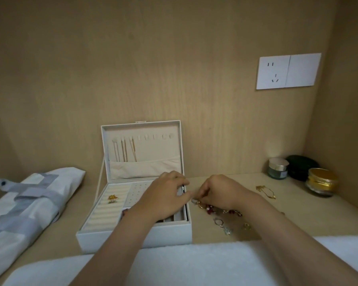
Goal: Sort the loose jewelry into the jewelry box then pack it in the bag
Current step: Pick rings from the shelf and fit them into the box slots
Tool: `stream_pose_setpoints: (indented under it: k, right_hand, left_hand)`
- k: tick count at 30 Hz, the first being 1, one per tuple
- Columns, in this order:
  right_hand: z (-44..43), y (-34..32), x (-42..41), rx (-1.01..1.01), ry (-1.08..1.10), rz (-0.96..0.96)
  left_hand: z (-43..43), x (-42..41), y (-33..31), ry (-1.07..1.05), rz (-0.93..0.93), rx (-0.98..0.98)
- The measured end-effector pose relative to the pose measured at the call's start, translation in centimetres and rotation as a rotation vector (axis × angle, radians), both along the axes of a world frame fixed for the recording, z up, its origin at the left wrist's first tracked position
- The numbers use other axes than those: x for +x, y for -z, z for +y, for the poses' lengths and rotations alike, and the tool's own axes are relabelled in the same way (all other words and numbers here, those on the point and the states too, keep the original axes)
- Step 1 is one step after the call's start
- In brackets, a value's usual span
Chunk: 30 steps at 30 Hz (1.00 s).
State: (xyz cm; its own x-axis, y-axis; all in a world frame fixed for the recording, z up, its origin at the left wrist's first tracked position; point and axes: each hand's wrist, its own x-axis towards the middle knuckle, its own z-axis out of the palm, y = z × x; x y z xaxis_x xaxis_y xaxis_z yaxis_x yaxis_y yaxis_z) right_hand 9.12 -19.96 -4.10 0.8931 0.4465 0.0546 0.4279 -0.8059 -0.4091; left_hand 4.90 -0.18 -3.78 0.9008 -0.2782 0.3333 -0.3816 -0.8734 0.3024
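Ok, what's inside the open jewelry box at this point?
The jewelry box holds a gold piece on the ring rolls and chains hanging in the lid; the earring panel looks bare. The left hand covers the right-hand compartments, so their contents are hidden.

The jewelry box sits on the desk, bag to its left, loose jewelry right, 3 jars behind-right.
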Motion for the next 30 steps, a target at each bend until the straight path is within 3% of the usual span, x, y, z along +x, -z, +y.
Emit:
stream_pose_setpoints:
  k: [5, 12, 17, 19, 22, 24, 30]
  right_hand:
    - [-0.1, -0.1, 0.0, 0.025, -0.004, -0.026]
    - [0.0, -0.8, 0.2, 0.61, 0.018, -0.025]
    - [1.0, -0.7, 0.0, 0.776, 0.039, 0.038]
    - [1.0, -0.4, -0.1, 0.64, 0.053, 0.014]
    - [1.0, 0.0, -0.6, 0.147, 0.065, -0.132]
    - [1.2, 0.1, -0.9, -0.053, 0.071, -0.189]
    - [2.0, 0.6, -1.5, -0.191, 0.02, -0.259]
  left_hand:
    - [0.0, -0.2, 0.0, 0.013, -0.022, 0.014]
    - [-0.4, -0.7, -1.0, 0.009, -0.076, -0.111]
    - [-0.3, -0.5, -1.6, -0.06, -0.079, -0.283]
    - [0.0, -0.3, -1.5, -0.096, -0.089, -0.287]
    - [0.5, -0.1, -1.3, -0.127, -0.093, -0.269]
    - [0.8, 0.0, -1.4, -0.127, -0.092, -0.284]
    - [1.0, 0.0, -1.9, -0.12, -0.088, -0.339]
